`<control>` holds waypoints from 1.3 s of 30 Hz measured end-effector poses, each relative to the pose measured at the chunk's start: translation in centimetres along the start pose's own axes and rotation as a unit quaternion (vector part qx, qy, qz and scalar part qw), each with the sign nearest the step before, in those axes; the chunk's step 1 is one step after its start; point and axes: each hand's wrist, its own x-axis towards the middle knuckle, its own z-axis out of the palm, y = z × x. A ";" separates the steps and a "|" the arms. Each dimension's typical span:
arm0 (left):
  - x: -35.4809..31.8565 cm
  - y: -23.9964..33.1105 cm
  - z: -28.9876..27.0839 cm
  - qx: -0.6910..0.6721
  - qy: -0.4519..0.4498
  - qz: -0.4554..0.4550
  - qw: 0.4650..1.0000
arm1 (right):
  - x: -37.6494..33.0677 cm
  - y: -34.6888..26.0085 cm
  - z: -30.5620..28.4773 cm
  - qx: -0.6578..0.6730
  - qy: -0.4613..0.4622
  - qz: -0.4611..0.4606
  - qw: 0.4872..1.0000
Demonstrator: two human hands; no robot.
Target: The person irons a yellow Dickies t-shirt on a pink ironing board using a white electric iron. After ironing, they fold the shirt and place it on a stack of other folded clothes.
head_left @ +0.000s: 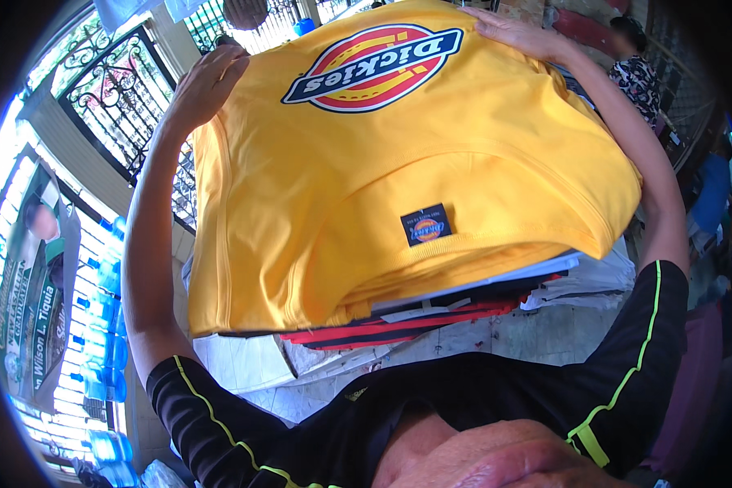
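Observation:
A yellow T-shirt (301, 187) lies spread on top of a tall stack of folded shirts, its neckline toward me. It bears a large printed red, yellow and dark blue emblem (374, 65) and a small dark neck label (427, 225). My left hand (210, 85) rests at the shirt's far left edge, fingers extended over the fabric. At the far right edge my right hand (516, 37) lies flat, fingers stretched across the cloth. Under the top shirt show more yellow layers, then red-and-black striped shirts (415, 321).
White plastic wrapping (586, 281) sticks out at the stack's right. Blue water jugs (102, 350) and a printed banner (37, 285) line the left side, below a black iron gate (114, 89). A person in a patterned top (636, 81) is at the far right.

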 end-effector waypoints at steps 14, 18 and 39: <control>-3.7 -7.8 8.4 -0.310 -0.119 -0.195 0.923 | -2.7 0.3 -4.7 0.127 -0.060 0.056 0.989; -2.1 -9.0 7.1 -0.102 -0.107 -0.171 0.974 | -2.5 -1.2 -6.5 0.104 -0.089 0.042 0.990; 20.3 14.3 10.3 -0.108 -0.250 0.194 0.943 | -8.4 -0.5 0.2 -0.123 -0.056 -0.164 0.977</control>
